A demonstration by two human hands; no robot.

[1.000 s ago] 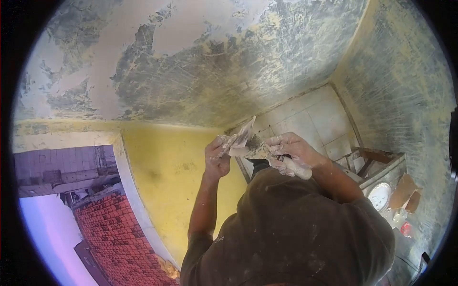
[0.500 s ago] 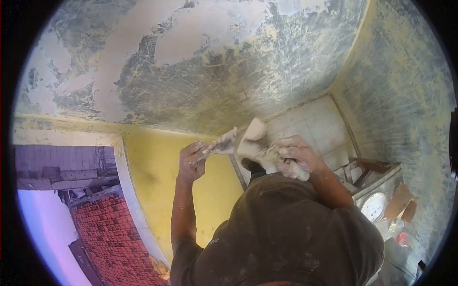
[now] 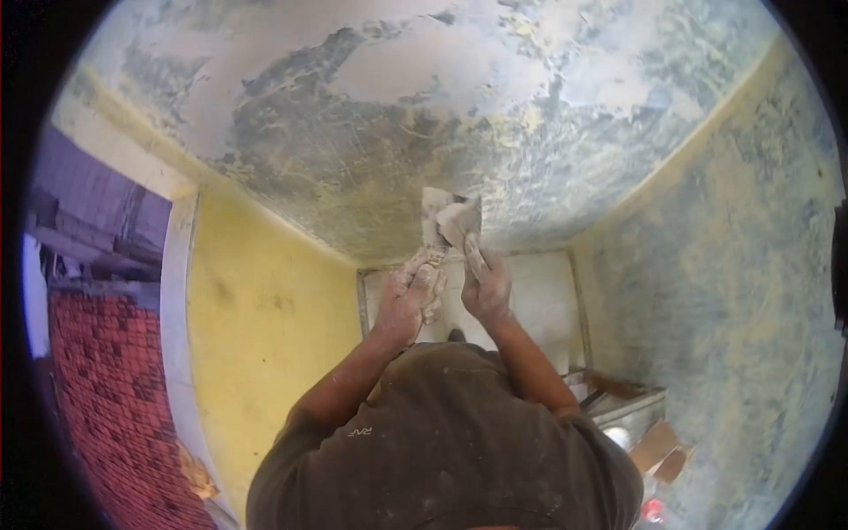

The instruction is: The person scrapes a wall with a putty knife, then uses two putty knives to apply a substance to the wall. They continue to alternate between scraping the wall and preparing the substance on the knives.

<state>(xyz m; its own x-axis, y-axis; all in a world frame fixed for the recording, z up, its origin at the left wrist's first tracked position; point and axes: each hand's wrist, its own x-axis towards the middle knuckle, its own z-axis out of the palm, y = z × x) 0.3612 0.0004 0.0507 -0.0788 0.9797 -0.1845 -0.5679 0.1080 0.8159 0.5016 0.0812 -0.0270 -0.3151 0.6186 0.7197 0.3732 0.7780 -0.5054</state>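
Observation:
My left hand (image 3: 411, 296), fingers caked in pale putty, is wrapped around the handle of a putty knife. This putty knife's (image 3: 434, 201) flat, smeared blade points up toward the wall. Closed on a second, putty-coated scraper (image 3: 458, 223) is my right hand (image 3: 486, 283), its index finger stretched along the tool. The two blades overlap in front of my chest, close together. Behind them stands the patchy wall (image 3: 353, 141), grey-green with white areas of putty.
To the left are a yellow wall (image 3: 265, 309) and an opening with red roofing (image 3: 115, 380) beyond. Another scraped wall (image 3: 707, 265) rises on the right. Pale floor tiles (image 3: 539, 291) lie below. At lower right sit a wooden frame (image 3: 632, 402) and torn cardboard (image 3: 658, 446).
Both hands have come closer together, and the two tool blades now overlap where they were apart. The view has turned leftward-down to upright, centring the wall corner.

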